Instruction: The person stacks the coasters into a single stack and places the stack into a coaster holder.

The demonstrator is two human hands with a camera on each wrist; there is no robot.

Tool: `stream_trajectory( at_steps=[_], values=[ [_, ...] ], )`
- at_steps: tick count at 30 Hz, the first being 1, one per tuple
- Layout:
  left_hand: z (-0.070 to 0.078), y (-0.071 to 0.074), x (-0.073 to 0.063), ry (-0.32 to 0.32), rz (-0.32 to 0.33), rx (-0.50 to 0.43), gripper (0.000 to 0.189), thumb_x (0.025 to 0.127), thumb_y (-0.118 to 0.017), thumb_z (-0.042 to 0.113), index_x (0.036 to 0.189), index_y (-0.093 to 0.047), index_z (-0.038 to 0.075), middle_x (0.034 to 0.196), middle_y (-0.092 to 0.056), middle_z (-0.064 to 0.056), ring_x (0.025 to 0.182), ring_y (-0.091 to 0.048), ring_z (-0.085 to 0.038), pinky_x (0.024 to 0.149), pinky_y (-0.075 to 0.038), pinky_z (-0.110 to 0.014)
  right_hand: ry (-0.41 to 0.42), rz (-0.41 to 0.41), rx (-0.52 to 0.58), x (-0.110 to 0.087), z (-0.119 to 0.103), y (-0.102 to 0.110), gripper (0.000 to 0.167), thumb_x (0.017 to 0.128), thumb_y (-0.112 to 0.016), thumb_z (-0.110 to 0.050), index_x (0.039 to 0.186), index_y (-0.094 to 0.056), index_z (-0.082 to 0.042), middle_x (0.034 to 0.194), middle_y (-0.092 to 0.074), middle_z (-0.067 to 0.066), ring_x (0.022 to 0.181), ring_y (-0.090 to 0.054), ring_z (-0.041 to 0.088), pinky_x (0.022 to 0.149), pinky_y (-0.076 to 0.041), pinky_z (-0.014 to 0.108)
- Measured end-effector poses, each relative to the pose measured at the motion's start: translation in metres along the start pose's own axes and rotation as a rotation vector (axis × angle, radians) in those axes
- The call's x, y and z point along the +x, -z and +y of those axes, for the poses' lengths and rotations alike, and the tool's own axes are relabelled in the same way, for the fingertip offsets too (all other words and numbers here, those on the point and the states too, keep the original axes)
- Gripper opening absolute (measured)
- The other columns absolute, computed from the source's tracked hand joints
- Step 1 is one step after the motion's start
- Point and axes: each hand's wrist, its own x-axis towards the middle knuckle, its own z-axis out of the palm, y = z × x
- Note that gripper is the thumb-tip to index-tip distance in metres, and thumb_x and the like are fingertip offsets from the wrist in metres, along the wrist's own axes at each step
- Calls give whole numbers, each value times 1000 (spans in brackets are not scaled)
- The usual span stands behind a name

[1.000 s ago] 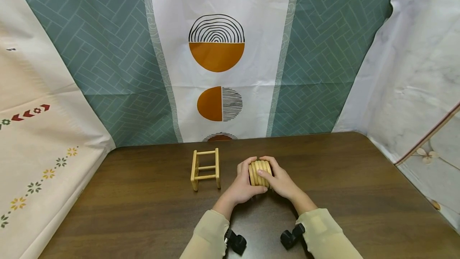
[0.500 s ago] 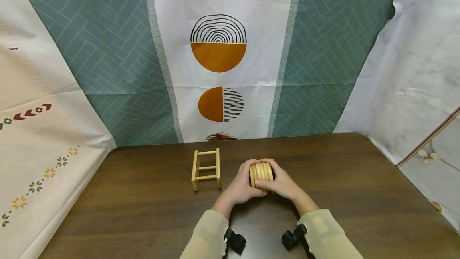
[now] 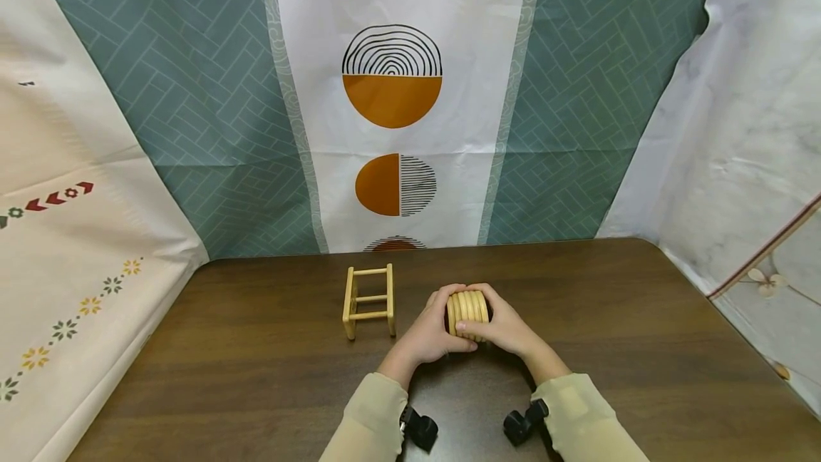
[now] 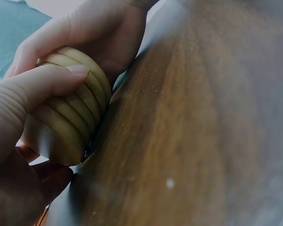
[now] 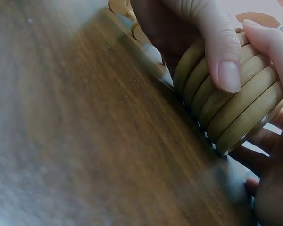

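A row of several round, pale wooden discs like coasters (image 3: 468,305) stands on edge, face to face, between both hands in the head view. My left hand (image 3: 431,334) grips its left end, fingers curled over the far side and thumb along the near lower side. From the right, my right hand (image 3: 509,326) grips the other end, its thumb across the discs' near edges. In the left wrist view the discs (image 4: 73,113) sit close to the tabletop. The right wrist view shows the left thumb (image 5: 224,66) pressing on the discs' rims; whether they touch the table I cannot tell.
Left of the hands, a small wooden rack (image 3: 372,299) with rungs and posts stands on the dark brown table (image 3: 256,376). Patterned cloths (image 3: 256,162) hang behind the table and along its sides. Black wrist cameras (image 3: 420,430) sit below the sleeves.
Since a second ago the discs and both hands have shifted slightly to the right and nearer. The right thumb has slid lower on the discs. Over the last half second little differs.
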Motion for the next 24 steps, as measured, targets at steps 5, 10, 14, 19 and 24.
stream_trajectory(
  at_steps=[5, 10, 14, 19, 24],
  values=[
    [-1, -1, 1, -7, 12, 0, 90, 67, -86, 21, 140, -34, 26, 133, -38, -10, 100, -49, -19, 87, -44, -37, -2, -11, 32, -5, -15, 1, 60, 80, -74, -16, 129, -42, -5, 109, -55, 19, 86, -56, 21, 71, -51, 36],
    [-1, -1, 1, -18, 22, -8, 88, 66, -87, 22, 138, -36, 26, 131, -40, -10, 99, -49, -18, 86, -45, -37, -3, -6, 43, -5, -17, 0, 59, 80, -74, -15, 128, -43, -4, 111, -55, 20, 88, -56, 21, 73, -51, 36],
    [-2, 0, 1, -20, 28, -12, 87, 66, -87, 23, 137, -37, 26, 129, -41, -9, 98, -49, -18, 85, -45, -37, -3, 5, 29, -5, -18, 0, 58, 80, -74, -16, 128, -44, -4, 111, -55, 19, 89, -56, 21, 74, -51, 36],
    [-2, 0, 0, -16, 28, -15, 87, 66, -87, 23, 137, -37, 26, 129, -42, -9, 96, -49, -18, 82, -46, -35, 3, 10, 19, -6, -19, 0, 58, 79, -75, -17, 128, -46, -5, 111, -56, 19, 88, -55, 21, 74, -50, 36],
    [-2, 0, 1, -12, 26, -18, 86, 67, -87, 24, 137, -37, 28, 129, -42, -9, 96, -49, -18, 81, -46, -35, 0, 4, 42, -6, -20, 0, 57, 80, -74, -15, 128, -46, -4, 110, -56, 19, 87, -55, 21, 72, -51, 36]
  ],
)
